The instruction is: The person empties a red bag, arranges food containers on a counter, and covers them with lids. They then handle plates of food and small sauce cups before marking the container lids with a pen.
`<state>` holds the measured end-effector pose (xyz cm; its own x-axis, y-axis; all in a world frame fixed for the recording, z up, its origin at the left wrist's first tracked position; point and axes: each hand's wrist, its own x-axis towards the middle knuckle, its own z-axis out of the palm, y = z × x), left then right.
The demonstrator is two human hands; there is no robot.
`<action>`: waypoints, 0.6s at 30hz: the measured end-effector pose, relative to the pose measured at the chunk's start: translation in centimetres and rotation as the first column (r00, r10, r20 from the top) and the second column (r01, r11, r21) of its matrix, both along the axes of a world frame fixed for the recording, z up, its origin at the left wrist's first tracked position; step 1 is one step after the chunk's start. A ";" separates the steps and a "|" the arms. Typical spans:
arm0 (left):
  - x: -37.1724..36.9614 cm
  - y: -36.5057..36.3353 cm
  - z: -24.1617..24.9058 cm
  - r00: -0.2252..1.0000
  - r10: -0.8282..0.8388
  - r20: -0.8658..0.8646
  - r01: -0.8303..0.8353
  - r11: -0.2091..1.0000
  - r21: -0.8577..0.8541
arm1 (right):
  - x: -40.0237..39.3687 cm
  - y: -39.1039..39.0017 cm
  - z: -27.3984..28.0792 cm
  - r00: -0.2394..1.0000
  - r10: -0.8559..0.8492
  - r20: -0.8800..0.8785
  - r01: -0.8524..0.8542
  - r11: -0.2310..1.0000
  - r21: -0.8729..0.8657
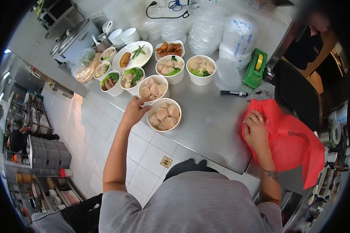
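Observation:
My left hand (135, 112) is at the counter's edge with thumb and index finger apart. Its fingertips are right at the rims of two white paper bowls: the front bowl of meatballs (167, 115) and the bowl of pale meatballs (153, 90) just behind it. To the right, my right hand (256, 127) has its fingers curled onto a red cloth-like bag (284, 141), which lies partly over the counter's right end. A black marker (234, 93) and a crumpled grey cloth (262, 92) lie beyond the bag.
More filled bowls (200, 70) stand behind, beside a plate of food (146, 58) and a tray of fried pieces (169, 49). Stacked plastic containers (237, 40), a clear lid (226, 73) and a green tape dispenser (255, 69) sit at the back. A person (305, 46) is at the right.

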<state>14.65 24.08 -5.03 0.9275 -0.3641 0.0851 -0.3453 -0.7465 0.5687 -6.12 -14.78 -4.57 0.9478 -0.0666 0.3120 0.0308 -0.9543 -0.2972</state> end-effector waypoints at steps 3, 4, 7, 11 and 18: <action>-0.6 -1.1 -1.8 0.999 0.036 -0.017 -0.038 0.989 -0.144 | 1.3 1.1 1.4 0.992 -0.062 0.106 0.070 0.995 -0.073; -1.1 -2.2 -1.9 0.999 0.023 0.028 -0.019 0.989 -0.149 | 2.0 1.9 1.9 0.989 -0.082 0.121 0.079 0.996 0.029; -3.4 -5.7 -2.1 0.994 -0.029 0.107 0.042 0.992 -0.120 | 5.2 4.3 2.6 0.969 -0.158 0.190 0.116 0.969 0.216; -5.7 -10.9 -2.6 0.982 -0.122 0.146 0.154 0.960 -0.236 | 14.0 4.4 -1.9 0.894 -0.270 0.357 0.260 0.963 0.077; 3.8 -13.4 1.9 0.901 -0.410 0.143 0.434 0.857 -0.278 | 18.4 2.9 -2.6 0.876 -0.372 0.307 0.287 0.914 0.287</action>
